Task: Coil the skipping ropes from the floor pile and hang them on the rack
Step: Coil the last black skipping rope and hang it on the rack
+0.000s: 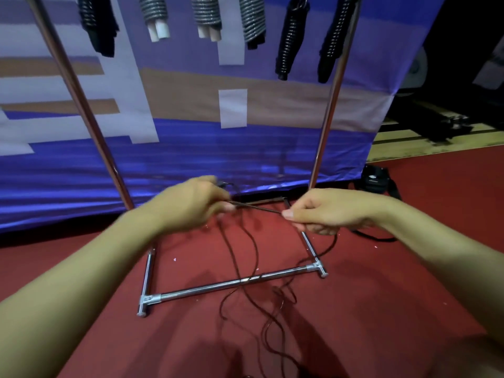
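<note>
A thin dark skipping rope (256, 207) is stretched taut between my two hands above the red floor. My left hand (191, 205) grips one part of it, blurred with motion, with something dark showing at its fingertips. My right hand (324, 211) pinches the rope between thumb and curled fingers. Loose strands (252, 249) hang down from both hands, cross the rack's front base bar (231, 283) and trail toward me. Several coiled ropes (206, 15) hang from the top of the chrome rack (328, 105).
The rack's two chrome uprights rise left and right, with a blue and white banner (191, 148) behind them. A black object with a cable (377, 178) lies on the floor at the right. Red carpet (395, 309) covers the floor, and wooden boards (425, 140) lie beyond it.
</note>
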A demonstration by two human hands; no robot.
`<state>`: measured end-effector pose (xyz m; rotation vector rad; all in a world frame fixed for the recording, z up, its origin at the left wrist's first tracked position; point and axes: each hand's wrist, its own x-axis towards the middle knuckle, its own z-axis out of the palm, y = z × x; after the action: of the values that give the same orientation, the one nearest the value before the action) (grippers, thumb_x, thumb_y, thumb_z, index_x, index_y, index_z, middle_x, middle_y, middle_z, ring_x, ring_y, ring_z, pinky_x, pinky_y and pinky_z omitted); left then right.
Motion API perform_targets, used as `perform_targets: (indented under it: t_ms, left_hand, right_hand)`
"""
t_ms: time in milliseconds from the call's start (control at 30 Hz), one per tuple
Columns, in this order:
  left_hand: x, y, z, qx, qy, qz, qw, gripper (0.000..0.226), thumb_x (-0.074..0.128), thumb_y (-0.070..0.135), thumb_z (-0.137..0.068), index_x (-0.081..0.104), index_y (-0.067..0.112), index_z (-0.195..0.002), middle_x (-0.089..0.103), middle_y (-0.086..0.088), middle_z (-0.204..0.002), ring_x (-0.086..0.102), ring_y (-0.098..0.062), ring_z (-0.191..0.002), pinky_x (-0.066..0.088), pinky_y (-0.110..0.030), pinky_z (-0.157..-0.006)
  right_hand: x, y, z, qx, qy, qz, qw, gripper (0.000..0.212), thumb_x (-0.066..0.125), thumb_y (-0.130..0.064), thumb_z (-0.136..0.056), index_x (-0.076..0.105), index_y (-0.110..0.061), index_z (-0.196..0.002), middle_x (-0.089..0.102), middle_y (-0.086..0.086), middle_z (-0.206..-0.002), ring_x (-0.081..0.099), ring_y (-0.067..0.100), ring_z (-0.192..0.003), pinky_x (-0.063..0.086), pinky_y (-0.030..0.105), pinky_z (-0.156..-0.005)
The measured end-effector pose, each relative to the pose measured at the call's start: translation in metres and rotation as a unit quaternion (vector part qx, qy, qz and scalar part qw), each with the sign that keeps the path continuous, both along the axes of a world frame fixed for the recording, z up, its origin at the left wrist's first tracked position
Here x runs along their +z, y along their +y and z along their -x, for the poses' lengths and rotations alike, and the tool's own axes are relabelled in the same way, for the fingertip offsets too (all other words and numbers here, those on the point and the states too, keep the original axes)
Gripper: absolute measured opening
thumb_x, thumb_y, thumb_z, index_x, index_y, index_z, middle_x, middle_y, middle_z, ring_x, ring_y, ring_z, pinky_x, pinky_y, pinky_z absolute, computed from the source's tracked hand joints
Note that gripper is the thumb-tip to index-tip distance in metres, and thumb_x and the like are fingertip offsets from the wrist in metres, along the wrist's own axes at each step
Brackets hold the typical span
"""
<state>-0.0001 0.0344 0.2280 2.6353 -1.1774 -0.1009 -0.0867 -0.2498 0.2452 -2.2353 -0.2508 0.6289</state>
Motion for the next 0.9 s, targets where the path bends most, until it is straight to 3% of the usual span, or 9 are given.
perform_targets:
  t_ms: [100, 200, 300, 367, 500, 600, 667, 767, 900]
  left_hand:
    - [-0.005, 0.031, -0.015, 0.106, -0.009, -0.059, 0.993, 0.036, 0.054, 0.071, -0.087, 0.068, 0.044, -0.104, 0.046, 0.003, -0.097, 0.060, -0.028, -0.092, 0.053, -0.048, -0.088]
    - [0.002, 0.012, 0.002, 0.055, -0.010, 0.022, 0.998, 0.067, 0.059, 0.071, -0.085, 0.046, 0.044, -0.145, 0.044, 0.002, -0.112, 0.060, -0.023, -0.092, 0.053, -0.043, -0.091]
    - [0.011, -0.022, 0.024, -0.030, 0.026, 0.082, 0.996, 0.060, 0.054, 0.074, -0.085, 0.050, 0.050, -0.140, 0.046, 0.007, -0.110, 0.057, -0.012, -0.099, 0.048, -0.029, -0.096]
    - [0.007, -0.039, 0.034, -0.049, 0.018, 0.045, 0.998, 0.044, 0.048, 0.064, -0.091, 0.063, 0.038, -0.123, 0.041, 0.009, -0.098, 0.054, -0.015, -0.089, 0.051, -0.036, -0.088]
    - [0.010, -0.025, 0.020, -0.018, -0.048, 0.017, 0.999, 0.029, 0.044, 0.059, -0.094, 0.064, 0.038, -0.095, 0.038, 0.008, -0.091, 0.052, -0.019, -0.083, 0.048, -0.040, -0.070]
    - [0.012, 0.019, -0.012, 0.089, -0.088, 0.006, 0.992, 0.018, 0.056, 0.048, -0.097, 0.068, 0.039, -0.087, 0.040, 0.007, -0.092, 0.060, -0.027, -0.092, 0.052, -0.045, -0.075]
    - [0.009, 0.042, -0.020, 0.155, -0.064, -0.004, 0.986, 0.014, 0.064, 0.042, -0.097, 0.074, 0.037, -0.106, 0.041, 0.004, -0.096, 0.061, -0.033, -0.101, 0.052, -0.046, -0.085]
    - [0.006, 0.031, -0.004, 0.104, -0.005, -0.003, 0.995, 0.063, 0.069, 0.047, -0.092, 0.045, 0.042, -0.150, 0.042, 0.002, -0.108, 0.059, -0.027, -0.106, 0.048, -0.038, -0.098]
    - [0.003, -0.032, 0.040, -0.034, 0.038, 0.063, 0.997, 0.053, 0.062, 0.057, -0.093, 0.051, 0.043, -0.143, 0.039, 0.019, -0.094, 0.045, -0.001, -0.087, 0.041, -0.024, -0.095]
  right_hand:
    - [-0.004, -0.017, 0.002, -0.032, 0.049, -0.013, 0.998, 0.039, 0.043, -0.042, -0.109, 0.049, -0.015, -0.081, 0.028, -0.006, -0.057, 0.020, 0.009, -0.050, 0.023, 0.017, -0.045]
    - [-0.007, -0.005, 0.002, -0.003, 0.015, -0.015, 1.000, 0.038, 0.040, -0.038, -0.110, 0.051, -0.014, -0.082, 0.031, -0.006, -0.059, 0.023, 0.010, -0.052, 0.024, 0.019, -0.047]
    - [-0.005, 0.018, 0.001, 0.019, -0.030, -0.027, 0.999, 0.040, 0.040, -0.034, -0.111, 0.054, -0.013, -0.081, 0.034, -0.011, -0.053, 0.026, 0.007, -0.047, 0.029, 0.019, -0.046]
    - [-0.001, 0.026, 0.001, 0.016, -0.046, -0.037, 0.998, 0.040, 0.041, -0.034, -0.111, 0.054, -0.012, -0.080, 0.034, -0.012, -0.051, 0.028, 0.007, -0.046, 0.032, 0.021, -0.048]
    - [0.002, 0.016, -0.001, 0.002, -0.031, -0.030, 0.999, 0.041, 0.046, -0.042, -0.108, 0.054, -0.014, -0.078, 0.038, -0.006, -0.055, 0.033, 0.013, -0.052, 0.035, 0.025, -0.051]
    - [-0.007, -0.012, -0.001, 0.000, 0.031, 0.039, 0.999, 0.044, 0.046, -0.046, -0.107, 0.053, -0.015, -0.077, 0.043, -0.002, -0.058, 0.040, 0.018, -0.056, 0.042, 0.033, -0.059]
    - [-0.013, -0.025, 0.003, -0.019, 0.055, 0.047, 0.997, 0.042, 0.042, -0.044, -0.109, 0.049, -0.017, -0.077, 0.038, -0.002, -0.061, 0.034, 0.016, -0.058, 0.036, 0.029, -0.056]
    - [-0.012, -0.018, 0.004, -0.026, 0.005, 0.038, 0.999, 0.040, 0.039, -0.041, -0.110, 0.049, -0.017, -0.080, 0.034, -0.005, -0.060, 0.028, 0.012, -0.055, 0.029, 0.022, -0.050]
    - [-0.002, 0.021, 0.000, 0.027, -0.100, 0.036, 0.994, 0.042, 0.041, -0.041, -0.109, 0.056, -0.016, -0.080, 0.042, -0.008, -0.054, 0.035, 0.012, -0.049, 0.033, 0.024, -0.050]
